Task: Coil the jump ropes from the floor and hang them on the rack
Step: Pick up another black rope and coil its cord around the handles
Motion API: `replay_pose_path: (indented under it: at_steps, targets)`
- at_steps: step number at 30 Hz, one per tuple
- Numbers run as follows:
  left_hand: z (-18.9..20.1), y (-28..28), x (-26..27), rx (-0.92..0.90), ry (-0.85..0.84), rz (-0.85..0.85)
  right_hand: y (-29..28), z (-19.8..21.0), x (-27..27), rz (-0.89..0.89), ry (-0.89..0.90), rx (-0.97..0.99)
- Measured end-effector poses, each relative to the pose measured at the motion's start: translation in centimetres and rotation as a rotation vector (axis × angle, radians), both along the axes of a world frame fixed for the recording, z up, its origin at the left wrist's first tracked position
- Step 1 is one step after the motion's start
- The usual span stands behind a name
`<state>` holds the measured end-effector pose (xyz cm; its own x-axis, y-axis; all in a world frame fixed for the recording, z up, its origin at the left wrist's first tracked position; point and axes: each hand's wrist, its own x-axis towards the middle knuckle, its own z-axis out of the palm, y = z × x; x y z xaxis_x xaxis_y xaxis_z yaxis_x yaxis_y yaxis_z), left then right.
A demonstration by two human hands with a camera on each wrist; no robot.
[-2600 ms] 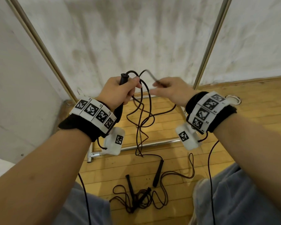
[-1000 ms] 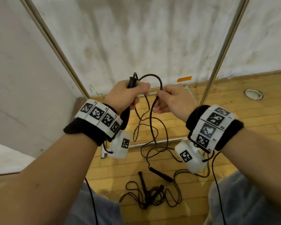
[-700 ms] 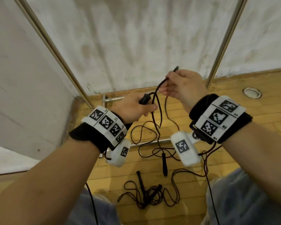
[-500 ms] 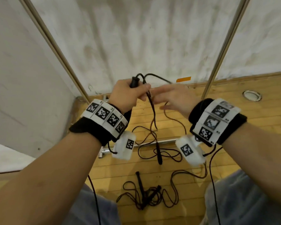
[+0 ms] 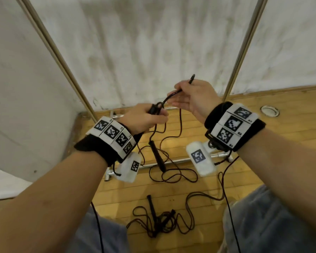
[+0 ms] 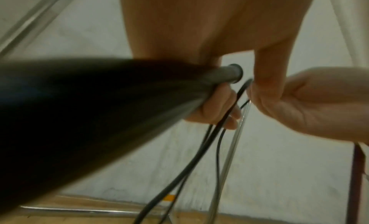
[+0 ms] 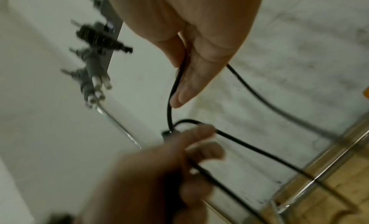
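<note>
My left hand grips one black handle of a black jump rope together with gathered loops. The handle fills the left wrist view, and cord hangs from the fingers. My right hand, up and to the right, pinches the rope; the right wrist view shows its fingertips on the cord. The rope's other handle dangles below. A second jump rope lies tangled on the floor.
The rack's metal uprights stand against the white wall, and its base bar lies on the wooden floor. Blurred rack pegs show high at left. A round floor fitting sits at right. My knees frame the lower edge.
My right hand has risen up and to the right, drawing out a length of rope. My left hand has dropped slightly, still holding the handle and loops.
</note>
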<state>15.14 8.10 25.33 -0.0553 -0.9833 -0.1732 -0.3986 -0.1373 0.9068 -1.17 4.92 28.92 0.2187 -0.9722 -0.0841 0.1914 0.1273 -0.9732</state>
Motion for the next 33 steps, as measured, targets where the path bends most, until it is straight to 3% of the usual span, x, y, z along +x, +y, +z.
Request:
replay_pose_path:
  at_steps: [5, 8, 10, 12, 14, 16, 22, 26, 33]
  targets:
    - [-0.6, 0.1, -0.2, -0.032, -0.183, -0.064, -1.3, 1.7, -1.5, -0.134, -0.238, 0.019]
    - [-0.3, -0.1, -0.7, -0.160, -0.098, 0.080, -2.0, 1.6, -2.5, -0.151, -0.266, 0.057]
    - [0.2, -0.3, -1.0, -0.217, 0.007, 0.175, -1.9, 0.7, -2.8, -0.031, -0.104, 0.075]
    - [0.9, -0.6, -1.0, -0.236, 0.095, 0.238, -1.1, -0.6, -2.3, 0.170, 0.243, 0.039]
    - [1.4, -0.8, -0.9, -0.234, 0.163, 0.285, -0.1, -2.0, -1.3, 0.369, 0.661, -0.109]
    - [1.7, -0.8, -1.0, -0.237, 0.203, 0.297, 1.0, -3.0, -0.1, 0.439, 0.855, -0.259]
    - [2.0, -0.7, -1.0, -0.244, 0.179, 0.324, 1.7, -3.9, 1.3, 0.360, 0.763, -0.277]
    - [1.8, -1.0, -0.3, -0.202, -0.073, 0.315, 1.1, -3.8, 1.4, 0.192, 0.646, -0.211]
    - [0.9, -0.7, -0.1, -0.131, -0.398, 0.034, 0.3, -3.0, 1.0, 0.039, 0.323, -0.044]
